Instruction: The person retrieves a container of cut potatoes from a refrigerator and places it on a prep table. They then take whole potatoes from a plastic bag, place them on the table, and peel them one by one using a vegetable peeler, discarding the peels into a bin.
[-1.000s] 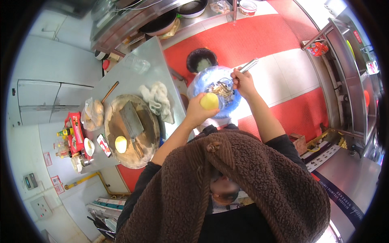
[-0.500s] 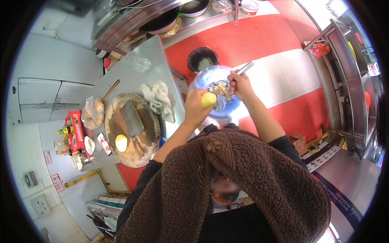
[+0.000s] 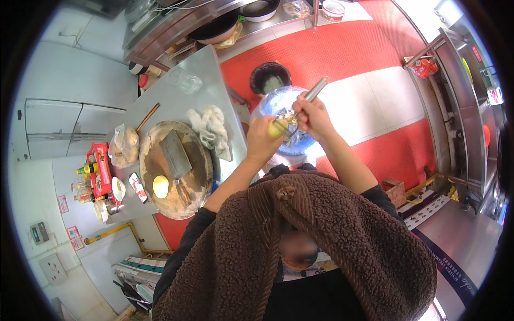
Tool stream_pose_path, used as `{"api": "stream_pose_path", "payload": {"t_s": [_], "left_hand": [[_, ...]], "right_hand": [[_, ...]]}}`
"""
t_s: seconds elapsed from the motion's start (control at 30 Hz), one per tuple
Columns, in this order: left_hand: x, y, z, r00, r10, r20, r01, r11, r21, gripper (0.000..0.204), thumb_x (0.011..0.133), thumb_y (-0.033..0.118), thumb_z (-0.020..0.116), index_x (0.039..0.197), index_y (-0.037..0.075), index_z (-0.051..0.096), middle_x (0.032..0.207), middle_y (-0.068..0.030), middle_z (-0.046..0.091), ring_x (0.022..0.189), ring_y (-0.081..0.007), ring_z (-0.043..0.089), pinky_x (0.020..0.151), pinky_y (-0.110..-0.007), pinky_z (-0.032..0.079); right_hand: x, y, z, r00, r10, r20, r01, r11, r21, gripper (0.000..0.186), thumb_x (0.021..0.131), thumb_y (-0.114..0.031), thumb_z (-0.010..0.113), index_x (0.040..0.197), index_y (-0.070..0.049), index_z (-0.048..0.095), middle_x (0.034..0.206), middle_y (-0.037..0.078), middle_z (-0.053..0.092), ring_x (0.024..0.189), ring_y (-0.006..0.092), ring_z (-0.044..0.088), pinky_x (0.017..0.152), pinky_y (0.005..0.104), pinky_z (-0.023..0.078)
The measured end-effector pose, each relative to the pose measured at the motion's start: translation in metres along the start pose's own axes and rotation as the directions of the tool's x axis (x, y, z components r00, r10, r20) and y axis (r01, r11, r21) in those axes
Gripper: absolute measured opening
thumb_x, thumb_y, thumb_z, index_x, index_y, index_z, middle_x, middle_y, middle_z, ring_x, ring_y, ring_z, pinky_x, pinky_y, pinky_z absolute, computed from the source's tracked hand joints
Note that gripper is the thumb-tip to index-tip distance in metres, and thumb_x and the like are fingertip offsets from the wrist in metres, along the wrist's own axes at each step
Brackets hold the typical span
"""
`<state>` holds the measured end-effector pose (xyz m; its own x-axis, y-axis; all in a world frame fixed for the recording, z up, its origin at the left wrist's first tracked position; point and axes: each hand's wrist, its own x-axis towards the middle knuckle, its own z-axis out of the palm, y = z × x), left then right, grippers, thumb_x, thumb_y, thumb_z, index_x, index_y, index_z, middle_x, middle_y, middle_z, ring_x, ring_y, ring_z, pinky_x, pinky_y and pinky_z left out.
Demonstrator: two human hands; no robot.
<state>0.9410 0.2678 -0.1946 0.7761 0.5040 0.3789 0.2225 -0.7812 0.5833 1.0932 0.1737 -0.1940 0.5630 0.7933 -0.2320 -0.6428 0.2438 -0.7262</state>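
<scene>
My left hand is closed around a pale yellow potato. My right hand grips a peeler by its silvery handle, which points up and away. The peeler's working end is at the potato's right side; whether it touches the skin is too small to tell. Both hands are over a bin lined with a bluish clear bag, and peelings and scraps lie inside it. To the left, a second yellow potato rests on a round wooden chopping block, beside a cleaver.
A steel table on the left carries the block, a crumpled white cloth, a clear glass jar, a bagged item and a phone. Behind the bin stands a black bucket. Steel shelving is at the right.
My right hand has drawn the peeler in toward the potato, and its handle now tilts up more steeply. The potato has turned or tipped slightly in my left hand.
</scene>
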Motion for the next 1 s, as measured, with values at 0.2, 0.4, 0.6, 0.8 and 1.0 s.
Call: {"api": "stream_pose_path", "payload": {"t_s": [0.2,0.4,0.6,0.8,1.0], "left_hand": [[0.002,0.003,-0.003,1.0,-0.004,-0.005,0.004,1.0,0.008,0.036,0.062,0.01,0.072,0.093,0.005,0.053,0.088,-0.0116,0.056,0.086,-0.0307,0.053,0.075,-0.039,0.044],[0.002,0.0,0.005,0.998,-0.058,-0.002,0.058,0.997,0.05,0.035,0.063,0.007,0.069,0.093,0.005,0.052,0.087,-0.0125,0.056,0.085,-0.0317,0.053,0.075,-0.04,0.044],[-0.006,-0.005,0.004,0.998,-0.063,0.008,0.062,0.994,0.088,0.033,0.063,0.006,0.067,0.093,0.005,0.052,0.086,-0.0129,0.057,0.085,-0.0324,0.053,0.075,-0.041,0.043],[-0.015,-0.009,-0.003,0.989,-0.144,0.037,0.14,0.985,0.102,0.031,0.064,0.009,0.067,0.091,0.005,0.053,0.087,-0.0129,0.057,0.086,-0.0326,0.053,0.075,-0.041,0.043],[-0.011,-0.009,0.003,0.976,-0.213,0.043,0.211,0.976,0.052,0.033,0.063,0.01,0.069,0.091,0.004,0.053,0.088,-0.013,0.058,0.085,-0.032,0.054,0.075,-0.04,0.044]], "right_hand": [[0.017,0.009,-0.038,0.95,-0.045,-0.31,0.006,0.992,-0.125,0.013,0.089,-0.013,0.054,0.086,-0.01,0.042,0.067,0.002,0.048,0.048,0.0059,0.042,0.035,0.0204,0.036],[-0.008,0.001,-0.002,0.998,-0.06,-0.032,0.065,0.983,0.172,0.012,0.09,-0.014,0.052,0.087,-0.01,0.041,0.068,0.002,0.046,0.047,0.0058,0.041,0.033,0.0206,0.036],[0.0,0.022,-0.006,1.0,0.001,-0.018,0.0,0.998,0.063,0.014,0.089,-0.012,0.053,0.084,-0.007,0.041,0.066,0.004,0.05,0.043,0.0077,0.043,0.032,0.0229,0.038],[0.017,0.033,-0.047,0.946,-0.141,-0.293,0.127,0.99,-0.066,0.013,0.089,-0.011,0.052,0.085,-0.007,0.04,0.066,0.005,0.05,0.042,0.0082,0.042,0.032,0.0227,0.039],[-0.005,0.024,-0.003,0.994,-0.07,-0.081,0.076,0.995,0.071,0.014,0.09,-0.012,0.052,0.085,-0.009,0.039,0.067,0.004,0.049,0.045,0.0076,0.042,0.033,0.0228,0.038]]}}
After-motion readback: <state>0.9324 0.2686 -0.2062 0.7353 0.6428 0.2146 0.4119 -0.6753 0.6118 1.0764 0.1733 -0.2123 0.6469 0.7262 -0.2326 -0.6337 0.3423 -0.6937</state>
